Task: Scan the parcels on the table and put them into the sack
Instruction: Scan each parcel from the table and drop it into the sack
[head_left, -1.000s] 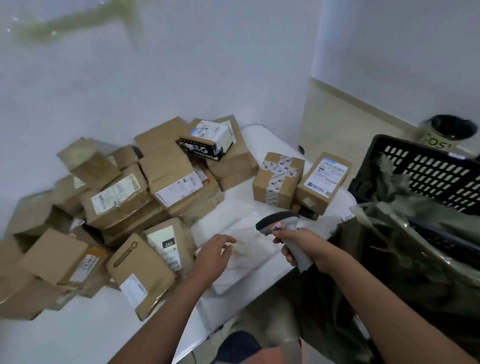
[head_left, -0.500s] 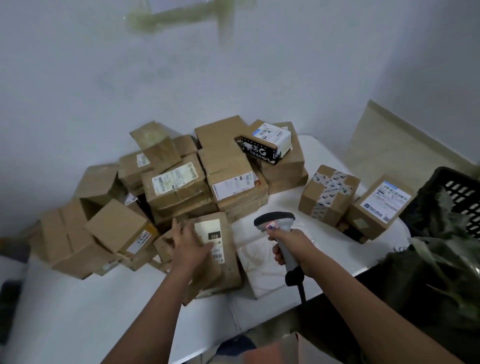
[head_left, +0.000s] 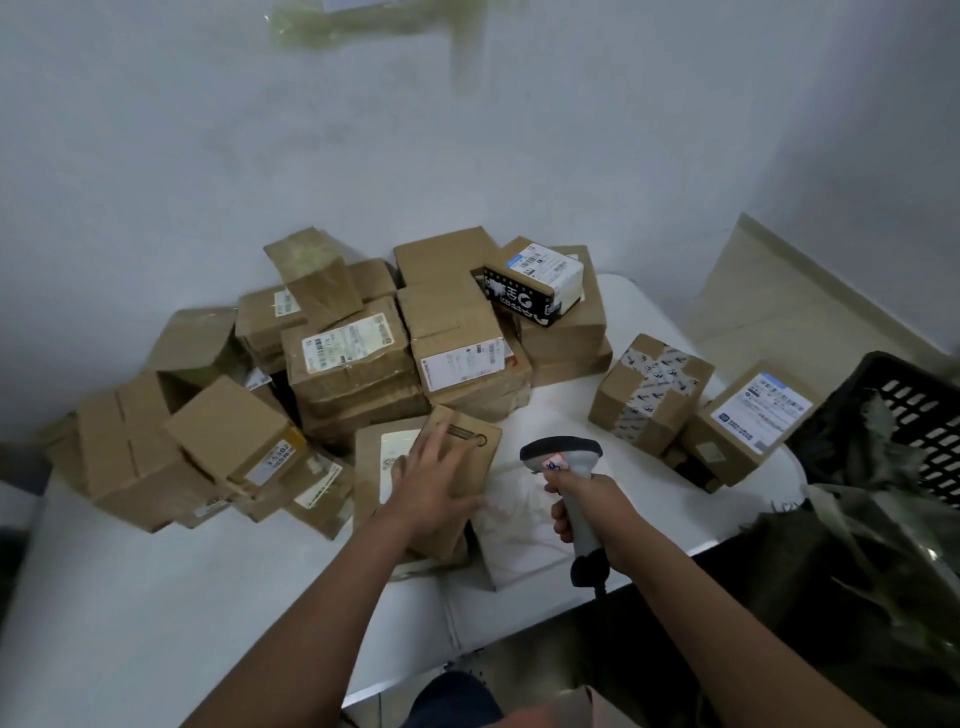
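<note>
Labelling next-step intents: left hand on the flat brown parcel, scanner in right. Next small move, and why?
Probably turn the flat brown parcel label-up toward the scanner. The left hand lies across it, no label shows on its upper face, and the right hand holds the scanner close beside it.

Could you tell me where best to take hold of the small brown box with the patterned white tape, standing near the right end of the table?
Grip the taped box across its two brown side faces, coming from above. It stands apart from the big pile, with free table on its near left, so fingers should fit there; the labelled box crowds its right side.
</note>
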